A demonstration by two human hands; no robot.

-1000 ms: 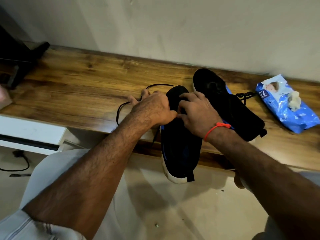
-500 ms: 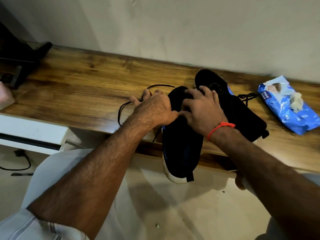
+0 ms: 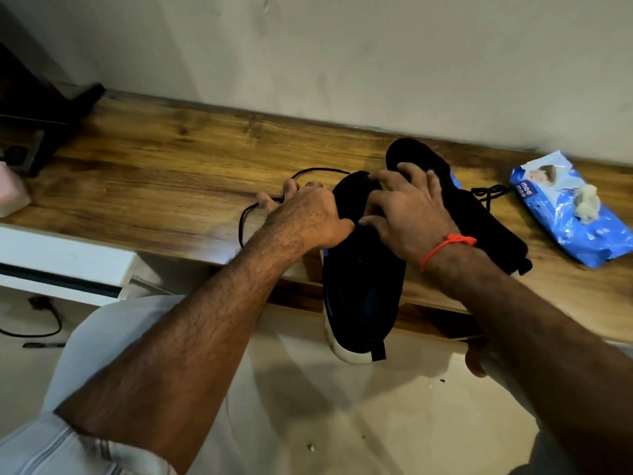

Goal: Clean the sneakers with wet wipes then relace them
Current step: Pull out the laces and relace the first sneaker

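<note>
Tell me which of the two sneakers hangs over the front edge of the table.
The near sneaker, under both hands: its white-soled heel juts past the wooden table's front edge. The far sneaker, toward the wipes pack, lies wholly on the tabletop.

My left hand point(image 3: 305, 214) grips the near sneaker point(image 3: 359, 289) with its lace point(image 3: 260, 207) at my fingers, heel hanging off the wooden shelf point(image 3: 154, 173). My right hand point(image 3: 407, 214) presses its top, beside the other sneaker point(image 3: 479, 221) and wipes pack point(image 3: 568, 207).

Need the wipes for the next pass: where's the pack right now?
In the head view the wet wipes pack lies on the wooden shelf at far right near the wall, right of the far sneaker, a wipe sticking out on top.
</note>
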